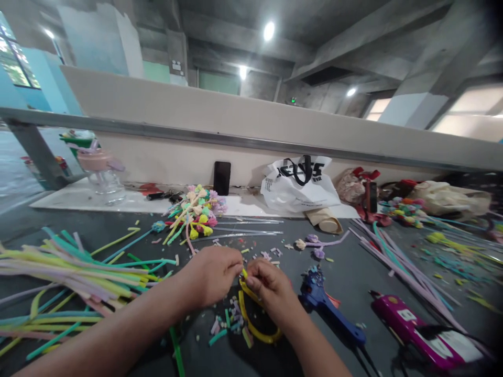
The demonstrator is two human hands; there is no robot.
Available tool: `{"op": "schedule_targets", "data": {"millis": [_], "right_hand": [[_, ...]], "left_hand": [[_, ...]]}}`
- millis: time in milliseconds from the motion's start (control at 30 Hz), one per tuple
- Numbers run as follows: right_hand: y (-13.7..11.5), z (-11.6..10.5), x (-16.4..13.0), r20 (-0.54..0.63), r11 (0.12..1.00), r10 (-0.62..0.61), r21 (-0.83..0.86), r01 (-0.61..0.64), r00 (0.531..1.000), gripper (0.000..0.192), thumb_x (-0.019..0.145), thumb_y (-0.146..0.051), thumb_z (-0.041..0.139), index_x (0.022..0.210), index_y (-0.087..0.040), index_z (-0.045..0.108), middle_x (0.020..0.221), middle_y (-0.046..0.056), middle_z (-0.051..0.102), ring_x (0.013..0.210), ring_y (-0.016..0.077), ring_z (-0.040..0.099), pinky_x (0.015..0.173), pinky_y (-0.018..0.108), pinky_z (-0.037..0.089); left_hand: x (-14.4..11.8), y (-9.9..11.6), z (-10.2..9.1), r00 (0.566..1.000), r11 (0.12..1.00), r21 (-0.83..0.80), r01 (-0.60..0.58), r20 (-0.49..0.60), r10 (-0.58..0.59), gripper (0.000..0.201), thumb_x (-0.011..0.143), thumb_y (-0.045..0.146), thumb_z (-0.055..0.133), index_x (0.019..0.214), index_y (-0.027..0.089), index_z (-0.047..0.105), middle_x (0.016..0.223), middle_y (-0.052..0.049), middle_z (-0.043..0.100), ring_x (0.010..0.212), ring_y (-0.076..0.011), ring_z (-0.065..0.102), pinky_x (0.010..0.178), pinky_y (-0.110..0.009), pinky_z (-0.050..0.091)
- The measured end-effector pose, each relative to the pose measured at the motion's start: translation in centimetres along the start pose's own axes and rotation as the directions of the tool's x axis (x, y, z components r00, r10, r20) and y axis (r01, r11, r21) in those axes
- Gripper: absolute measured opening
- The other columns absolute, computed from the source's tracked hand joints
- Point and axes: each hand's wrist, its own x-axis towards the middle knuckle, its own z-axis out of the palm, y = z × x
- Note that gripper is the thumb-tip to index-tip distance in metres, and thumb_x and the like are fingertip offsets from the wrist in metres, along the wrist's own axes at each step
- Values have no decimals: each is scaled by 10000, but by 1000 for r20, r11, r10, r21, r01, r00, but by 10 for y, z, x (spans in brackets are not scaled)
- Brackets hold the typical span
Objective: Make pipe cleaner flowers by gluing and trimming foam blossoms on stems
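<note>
Your left hand [212,275] and right hand [271,288] meet at the fingertips over the dark surface [346,272], both pinched shut on a small yellow-green pipe cleaner piece [244,273]. Only its tip shows between your fingers; the rest is hidden, so its shape can't be made out. Yellow scissors [251,314] lie under your right hand, blades covered by the wrist. Just to the right, a blue glue gun [326,309] lies with its cord cut off by the bottom edge. A magenta tool [416,330] lies further right; its white labels are too blurred to read. A pile of pipe cleaners [70,267] runs off the left edge. The white plastic bag [298,183] bears black lettering, folded and unreadable. A dark phone [222,178] leans on the wall; its screen is blank. A finished flower bunch [196,209] lies ahead.
</note>
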Motion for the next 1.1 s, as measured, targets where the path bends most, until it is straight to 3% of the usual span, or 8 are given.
{"op": "schedule_targets", "data": {"millis": [100, 233, 367, 533, 700, 967, 1100], "right_hand": [[-3, 2, -3, 18, 967, 149, 208, -150, 989, 209, 787, -338, 574, 658, -186, 508, 657, -22, 467, 615, 120, 420, 578, 230, 331], [-5, 5, -6, 61, 838, 265, 478, -262, 962, 195, 773, -332, 610, 688, -171, 540, 681, -17, 519, 622, 106, 431, 593, 220, 327], [-6, 6, -7, 97, 753, 293, 590, -292, 951, 190, 741, -315, 659, 691, -154, 572, 644, -3, 579, 605, 105, 463, 593, 219, 326], [-8, 10, -5, 99, 650, 261, 718, -251, 960, 258, 743, -335, 655, 619, -149, 526, 536, -26, 496, 512, 83, 377, 515, 207, 258], [-10, 14, -5, 95, 497, 269, 839, -223, 958, 248, 764, -269, 633, 590, -143, 509, 507, -37, 438, 480, 71, 326, 486, 203, 224], [-13, 15, -4, 139, 190, 400, 954, -230, 906, 128, 753, -198, 652, 672, -120, 592, 544, -56, 439, 439, 26, 335, 523, 183, 360], [-12, 15, -5, 120, 141, 491, 966, -214, 863, 89, 695, -189, 709, 696, -129, 644, 560, -47, 504, 439, 23, 372, 549, 183, 422]], "left_hand": [[1, -2, -1, 1000, 999, -42, -26, -15, 25, 224, 831, 237, 422, 693, 172, 587, 677, 1, 595, 654, -124, 537, 593, -207, 352], [1, -1, -4, 998, 988, -143, -55, -49, 48, 203, 825, 241, 439, 758, 182, 621, 693, 14, 617, 658, -115, 546, 598, -198, 360], [0, 2, -8, 998, 964, -260, -53, -45, 42, 168, 779, 184, 473, 790, 187, 640, 719, 23, 633, 671, -108, 556, 614, -191, 376], [-1, 5, -7, 995, 941, -339, -1, -92, -32, 143, 756, 165, 491, 791, 181, 629, 708, 32, 612, 651, -100, 537, 604, -187, 386], [-4, 9, 1, 993, 977, -211, -14, -118, -11, 176, 809, 172, 442, 752, 196, 606, 694, 25, 594, 672, -110, 539, 615, -196, 400], [-11, 10, 12, 985, 993, 58, -104, -131, 110, 262, 839, 122, 366, 979, 218, 565, 882, -30, 591, 823, -148, 556, 721, -251, 442], [-11, 8, 22, 985, 991, 94, -99, -129, 111, 233, 852, 142, 352, 960, 197, 551, 850, -37, 585, 799, -160, 551, 712, -272, 439]]}}
